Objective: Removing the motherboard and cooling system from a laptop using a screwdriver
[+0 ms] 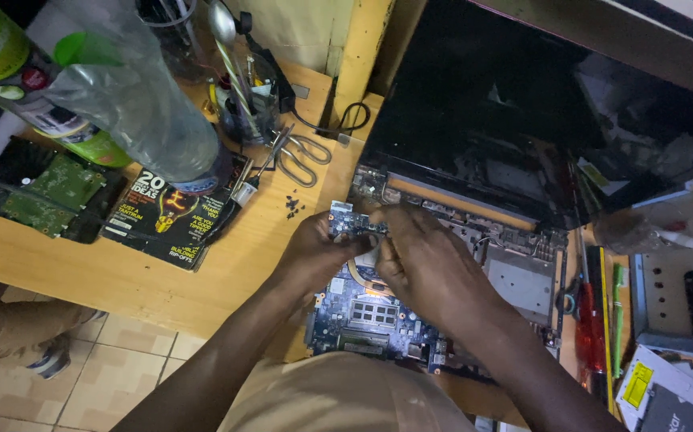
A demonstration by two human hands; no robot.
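Scene: A person leans over a wooden desk [146, 280] where an opened laptop [474, 264] lies with its casing off and its dark screen [522, 104] tilted up at the far side.

Left hand [314, 244]: Fingers curled, pinching the left end of a small blue circuit part [352, 224] at the far left corner of the laptop's exposed board.

Right hand [422, 256]: Fingers bent and drawn close, its fingertips [378, 224] on the right end of the same small part; how firmly it grips cannot be told.

Small blue circuit part: Held between both hands, just above the far left corner of the motherboard [362, 316], close to the hinge.

Motherboard: Blue, bare, filling the near left of the laptop, with memory slots showing below the hands and a grey metal plate [522, 280] to the right.

Left of the laptop: A cluster of tiny black screws [292, 206] lies on the desk, with scissors [302, 152] just beyond and a magazine [172, 212] farther left.

Far left: A clear plastic bottle [138, 96] stands on the magazine, a green-labelled bottle [18, 72] beside it, and a green circuit board [50, 192] lies near the desk's left edge.

Far centre: A cup of tools [244, 104] stands beyond the scissors.

Right: A red-handled screwdriver [588, 320] lies beside the laptop, touching its right edge or nearly so.

Floor: Tiled, with another person's shoe [50, 360] at the near left.
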